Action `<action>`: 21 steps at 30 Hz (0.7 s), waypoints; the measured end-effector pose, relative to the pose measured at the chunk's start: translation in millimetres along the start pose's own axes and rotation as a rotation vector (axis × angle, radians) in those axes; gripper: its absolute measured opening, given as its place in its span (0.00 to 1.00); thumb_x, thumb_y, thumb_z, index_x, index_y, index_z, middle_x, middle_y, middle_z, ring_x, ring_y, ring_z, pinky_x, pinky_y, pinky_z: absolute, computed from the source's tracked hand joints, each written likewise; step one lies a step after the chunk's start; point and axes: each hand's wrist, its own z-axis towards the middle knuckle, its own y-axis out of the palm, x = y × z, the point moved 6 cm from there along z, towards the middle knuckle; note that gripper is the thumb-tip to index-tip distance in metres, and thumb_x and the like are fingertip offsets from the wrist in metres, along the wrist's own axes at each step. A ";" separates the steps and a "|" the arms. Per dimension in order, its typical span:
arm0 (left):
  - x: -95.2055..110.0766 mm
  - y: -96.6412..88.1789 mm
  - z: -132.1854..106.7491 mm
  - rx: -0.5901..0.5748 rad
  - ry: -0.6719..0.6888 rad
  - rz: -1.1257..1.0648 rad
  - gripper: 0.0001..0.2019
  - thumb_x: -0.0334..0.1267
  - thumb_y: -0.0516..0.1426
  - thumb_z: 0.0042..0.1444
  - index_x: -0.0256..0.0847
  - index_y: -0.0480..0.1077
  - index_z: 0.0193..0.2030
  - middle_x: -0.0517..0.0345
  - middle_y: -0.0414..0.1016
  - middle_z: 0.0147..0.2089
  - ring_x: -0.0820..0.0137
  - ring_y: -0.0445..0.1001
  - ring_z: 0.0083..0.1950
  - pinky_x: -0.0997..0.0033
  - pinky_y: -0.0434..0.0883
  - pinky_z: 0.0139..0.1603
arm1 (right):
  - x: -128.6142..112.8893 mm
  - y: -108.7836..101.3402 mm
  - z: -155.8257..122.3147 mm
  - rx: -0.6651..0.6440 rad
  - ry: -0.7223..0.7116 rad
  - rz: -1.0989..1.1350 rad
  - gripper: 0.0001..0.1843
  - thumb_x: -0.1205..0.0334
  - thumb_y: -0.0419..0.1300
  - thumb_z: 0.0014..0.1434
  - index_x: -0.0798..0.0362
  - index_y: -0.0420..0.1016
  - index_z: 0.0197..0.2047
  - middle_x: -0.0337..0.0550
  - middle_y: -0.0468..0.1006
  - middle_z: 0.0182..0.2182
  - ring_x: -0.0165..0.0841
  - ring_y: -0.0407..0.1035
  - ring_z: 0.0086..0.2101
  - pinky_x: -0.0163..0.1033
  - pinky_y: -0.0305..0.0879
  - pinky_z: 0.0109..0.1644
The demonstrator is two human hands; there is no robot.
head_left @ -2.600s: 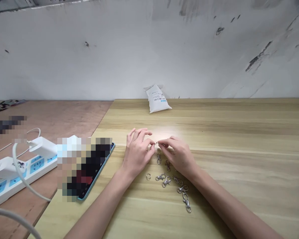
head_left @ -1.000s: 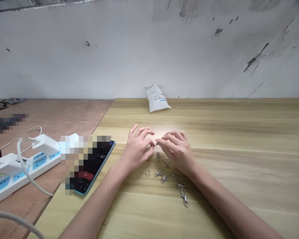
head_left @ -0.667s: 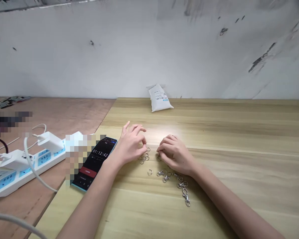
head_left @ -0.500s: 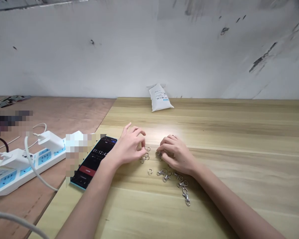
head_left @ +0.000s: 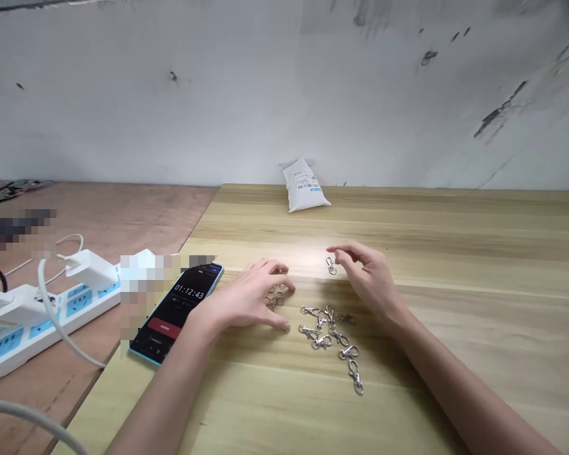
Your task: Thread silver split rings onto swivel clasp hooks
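Observation:
My left hand rests with fingers spread and curved around a small group of metal split rings. Its thumb tip touches another ring. Farther right, my right hand has its index finger stretched out and its thumb a little apart. Just below those fingertips is one silver swivel clasp; whether they touch it I cannot tell. Between my forearms lies a loose spread of several silver swivel clasps. One clasp near my right wrist looks blurred.
A phone showing a timer lies left of my left hand. Beyond it, a white power strip with plugged chargers and cables sits on a brown surface. A white labelled packet stands on the wooden table near the wall.
My right hand has lifted off the clasps and moved right and away from me, uncovering several of them. The left hand has come lower and right, its fingers opening around the rings.

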 end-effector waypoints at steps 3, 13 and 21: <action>1.5 0.9 0.5 -0.001 0.004 -0.025 0.21 0.47 0.67 0.46 0.52 0.74 0.49 0.54 0.68 0.60 0.57 0.67 0.61 0.58 0.70 0.55 | 14.5 -6.7 7.0 -0.038 -0.041 -0.228 0.14 0.54 0.58 0.60 0.53 0.80 0.40 0.41 0.73 0.26 0.31 0.65 0.24 0.37 0.61 0.28; -0.5 0.1 1.8 0.034 -0.009 0.005 0.11 0.39 0.61 0.55 0.50 0.74 0.46 0.55 0.69 0.57 0.61 0.69 0.59 0.61 0.70 0.54 | 14.1 12.5 1.4 -0.283 -0.108 -0.444 0.07 0.63 0.58 0.56 0.50 0.79 0.33 0.39 0.76 0.25 0.31 0.67 0.24 0.36 0.58 0.27; 1.9 -4.8 8.3 0.143 0.017 0.087 0.09 0.34 0.54 0.62 0.47 0.75 0.44 0.55 0.73 0.51 0.63 0.70 0.54 0.56 0.65 0.58 | 16.8 22.3 -3.3 -0.353 0.147 0.077 0.05 0.61 0.61 0.51 0.53 0.71 0.29 0.38 0.75 0.24 0.29 0.67 0.25 0.35 0.62 0.29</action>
